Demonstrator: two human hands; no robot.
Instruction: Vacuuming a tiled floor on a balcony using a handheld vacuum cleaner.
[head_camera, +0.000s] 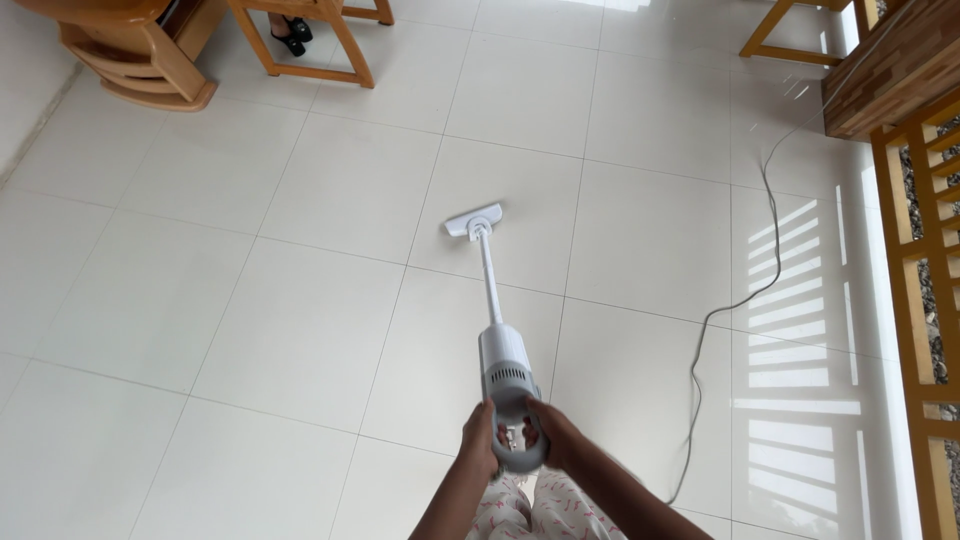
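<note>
Both of the person's hands close around the loop handle of a white stick vacuum cleaner (505, 385) at the lower middle of the frame. The left hand (480, 442) wraps the handle's left side and the right hand (553, 432) wraps its right side, each grip clenched on the handle, with the forearms running down to the bottom edge. Between the arms shows light clothing (530, 510) with small pink marks.

From the grey motor body the thin white tube slants up to the flat floor head (474, 219), which rests on the white tiled floor (300, 330) near the centre of the frame. A grey power cord (740, 300) snakes across the tiles on the right, from the upper right down to the bottom edge.

Wooden chair legs (310, 45) stand at the upper left, with a pair of black shoes (292, 35) just behind them. A wooden railing (915, 300) lines the right edge, throwing striped light onto the tiles.
</note>
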